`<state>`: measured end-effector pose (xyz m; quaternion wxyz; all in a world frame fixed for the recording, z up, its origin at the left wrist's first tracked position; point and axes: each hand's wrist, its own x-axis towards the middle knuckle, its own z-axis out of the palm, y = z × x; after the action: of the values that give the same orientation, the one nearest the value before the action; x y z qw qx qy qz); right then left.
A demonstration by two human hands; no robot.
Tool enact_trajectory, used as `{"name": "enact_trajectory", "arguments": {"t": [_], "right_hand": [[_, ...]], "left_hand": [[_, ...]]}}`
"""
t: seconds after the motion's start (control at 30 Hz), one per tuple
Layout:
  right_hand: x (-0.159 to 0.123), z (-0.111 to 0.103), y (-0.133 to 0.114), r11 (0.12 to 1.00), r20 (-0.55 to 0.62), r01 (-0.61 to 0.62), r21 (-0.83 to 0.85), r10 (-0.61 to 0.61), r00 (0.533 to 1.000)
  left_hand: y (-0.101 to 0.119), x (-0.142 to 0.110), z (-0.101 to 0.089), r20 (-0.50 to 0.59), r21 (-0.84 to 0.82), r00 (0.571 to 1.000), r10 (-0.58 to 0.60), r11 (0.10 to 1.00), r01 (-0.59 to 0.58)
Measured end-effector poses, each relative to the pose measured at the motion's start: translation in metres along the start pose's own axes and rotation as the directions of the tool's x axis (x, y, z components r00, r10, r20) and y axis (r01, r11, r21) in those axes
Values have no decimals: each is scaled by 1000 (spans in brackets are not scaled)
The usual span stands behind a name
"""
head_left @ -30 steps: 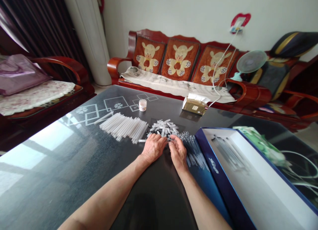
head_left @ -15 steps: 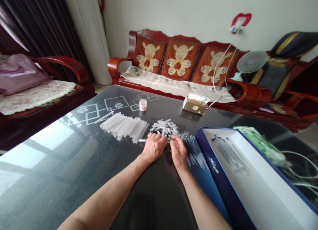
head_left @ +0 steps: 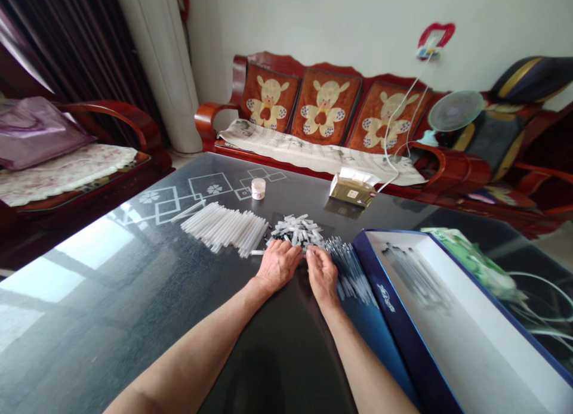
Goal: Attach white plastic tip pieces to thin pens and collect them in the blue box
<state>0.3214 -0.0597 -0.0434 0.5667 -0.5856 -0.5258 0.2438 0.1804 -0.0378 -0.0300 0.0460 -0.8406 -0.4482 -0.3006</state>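
A dark glass bench [head_left: 134, 283] held a neat bunch of white plastic tubes [head_left: 224, 228] on the left. Next to them, the left hand [head_left: 277, 266] lay flat, with its fingers [head_left: 289, 254] close together, just below a messy pile of short white tube pieces [head_left: 295, 230] in the middle. The right hand [head_left: 322, 277] was at the pile's lower edge, with its fingers [head_left: 314, 257] bent down and close together. I could not tell if they pinched anything. Farther right lay thin clear tubes [head_left: 351, 271], just beside a blue and white open box [head_left: 385, 297].
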Motion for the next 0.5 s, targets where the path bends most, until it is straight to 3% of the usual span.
{"name": "enact_trajectory", "arguments": {"t": [0.13, 0.33, 0.5], "right_hand": [[0, 0, -1, 994, 12, 109, 3, -109, 994], [-1, -1, -2, 997, 36, -63, 49, 61, 997], [1, 0, 1, 999, -12, 32, -5, -32, 999]], "left_hand": [[-1, 0, 1, -4, -3, 1000, 4, 1000, -4], [0, 0, 0, -18, 1, 1000, 2, 1000, -2], [-1, 0, 1, -25, 6, 1000, 11, 1000, -11]]}}
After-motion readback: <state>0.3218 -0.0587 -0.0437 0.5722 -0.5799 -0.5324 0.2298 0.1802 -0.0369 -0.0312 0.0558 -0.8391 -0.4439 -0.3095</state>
